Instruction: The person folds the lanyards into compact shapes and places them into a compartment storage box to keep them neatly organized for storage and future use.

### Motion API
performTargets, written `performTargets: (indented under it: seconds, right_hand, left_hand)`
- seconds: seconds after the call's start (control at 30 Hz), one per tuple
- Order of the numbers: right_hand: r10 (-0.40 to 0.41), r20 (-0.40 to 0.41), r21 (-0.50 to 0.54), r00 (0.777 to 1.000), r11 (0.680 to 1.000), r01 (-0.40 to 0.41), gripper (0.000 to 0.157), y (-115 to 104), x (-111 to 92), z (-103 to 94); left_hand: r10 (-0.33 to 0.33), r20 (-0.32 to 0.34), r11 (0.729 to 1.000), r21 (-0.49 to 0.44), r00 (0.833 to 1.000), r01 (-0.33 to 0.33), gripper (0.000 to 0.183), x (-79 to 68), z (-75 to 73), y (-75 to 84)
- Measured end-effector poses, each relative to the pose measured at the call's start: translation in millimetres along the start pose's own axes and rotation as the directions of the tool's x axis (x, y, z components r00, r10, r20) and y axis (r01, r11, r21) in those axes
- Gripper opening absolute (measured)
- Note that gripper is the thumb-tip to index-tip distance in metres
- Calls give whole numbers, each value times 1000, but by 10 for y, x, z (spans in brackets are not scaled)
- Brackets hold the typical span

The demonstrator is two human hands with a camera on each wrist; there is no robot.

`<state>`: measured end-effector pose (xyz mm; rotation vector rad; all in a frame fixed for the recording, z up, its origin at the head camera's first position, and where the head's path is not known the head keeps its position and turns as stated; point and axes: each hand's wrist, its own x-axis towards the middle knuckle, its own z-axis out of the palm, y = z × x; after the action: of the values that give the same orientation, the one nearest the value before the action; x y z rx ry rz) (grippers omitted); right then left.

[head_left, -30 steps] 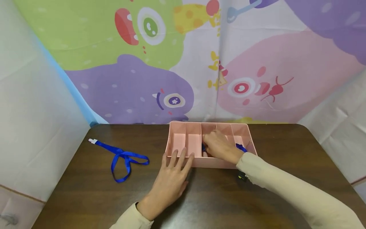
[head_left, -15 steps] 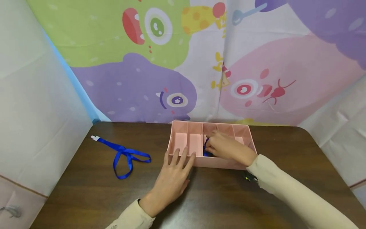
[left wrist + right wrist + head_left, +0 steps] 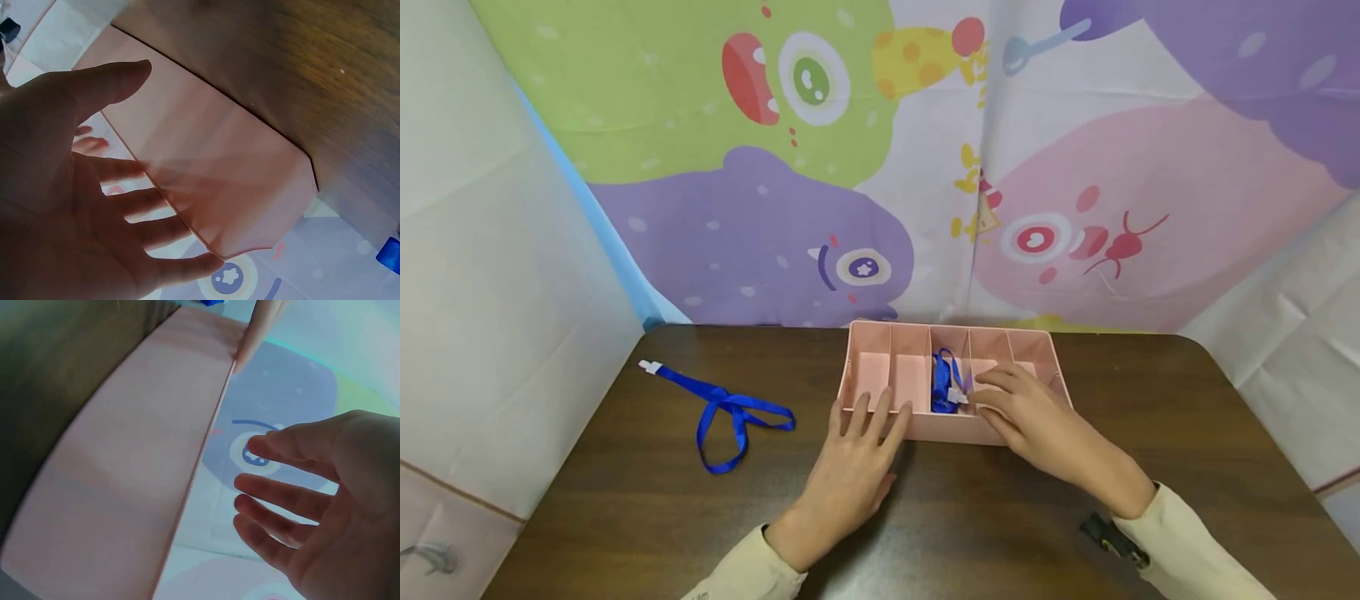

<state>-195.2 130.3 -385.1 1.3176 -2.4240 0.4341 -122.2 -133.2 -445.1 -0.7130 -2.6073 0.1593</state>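
Note:
A pink divided box [image 3: 958, 428] stands toward the back of the table. In its middle compartment lies a bunched blue lanyard [image 3: 942, 385] with a white clip. My left hand [image 3: 850, 471] rests its outstretched fingers on the box's front rim; the left wrist view shows the fingertips [image 3: 164, 206] along that rim. Over the right part of the box is my right hand [image 3: 1041, 425], its fingers loosely bent with nothing between them. It hides part of the right-hand compartments. Another blue lanyard [image 3: 730, 404] lies looped on the table to the left, its white clip toward the back.
The dark wooden table [image 3: 970, 533] carries the box and the loose lanyard. A cloth backdrop [image 3: 760, 233] with cartoon figures hangs behind the table. A dark wrist device [image 3: 1112, 537] shows at the right sleeve.
My right hand has let go of the blue lanyard in the middle compartment and drawn back to the right, uncovering it. The left hand has stayed on the front rim.

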Motion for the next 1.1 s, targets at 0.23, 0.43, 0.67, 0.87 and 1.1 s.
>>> performTargets:
  seconds: [0.23, 0.43, 0.67, 0.87, 1.1]
  right_hand:
    - [28, -76, 12, 997, 1000, -27, 24, -172, -225, 21]
    - [105, -20, -13, 994, 994, -105, 35, -244, -330, 155]
    - [108, -21, -72, 994, 991, -109, 56, -333, -433, 353]
    - [140, -15, -60, 990, 988, -141, 68, -373, -436, 357]
    - [166, 18, -78, 986, 983, -164, 71, -383, -461, 336]
  left_hand:
    - [-11, -2, 1000, 10, 1000, 11, 100, 0, -8, -10]
    - [-15, 2, 999, -41, 1000, 15, 96, 13, -15, -12]
    - [-74, -18, 938, -340, 997, 63, 91, 2, -87, -175]
    - [-193, -39, 920, -354, 980, 167, 84, -100, -243, -534]
    - [-318, 37, 898, -308, 947, 314, 93, -298, -286, -910]
